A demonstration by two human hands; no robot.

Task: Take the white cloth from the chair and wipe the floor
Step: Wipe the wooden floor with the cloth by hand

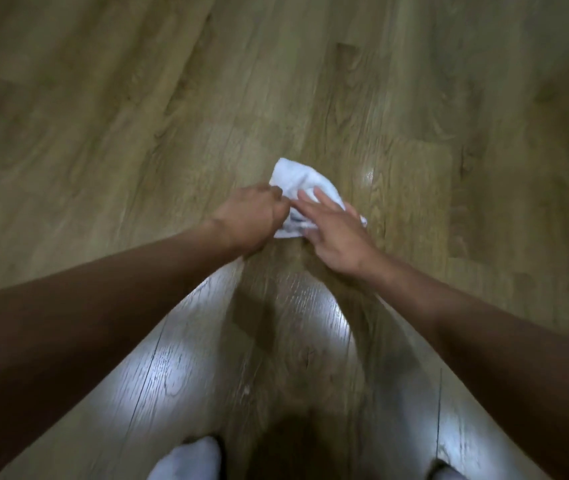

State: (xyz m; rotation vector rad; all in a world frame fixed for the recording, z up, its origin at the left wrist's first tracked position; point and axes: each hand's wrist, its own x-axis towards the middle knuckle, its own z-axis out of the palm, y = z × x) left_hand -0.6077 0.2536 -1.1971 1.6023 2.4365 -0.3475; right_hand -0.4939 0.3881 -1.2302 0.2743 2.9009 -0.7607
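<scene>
I see bare wood floor [311, 81] running open on every side beyond my fingers, glossy with glare nearer my body. My forearms run out of the bottom corners. The white cloth [297, 181] lies crumpled on the floor under both hands. My left hand [252, 216] is curled, its fingertips pinching the cloth's near edge; my right hand [336, 235] lies flat on it, fingers spread. The hands hide much of the cloth. Motion blur softens everything. White socks [189, 459] are cut off at the bottom.
</scene>
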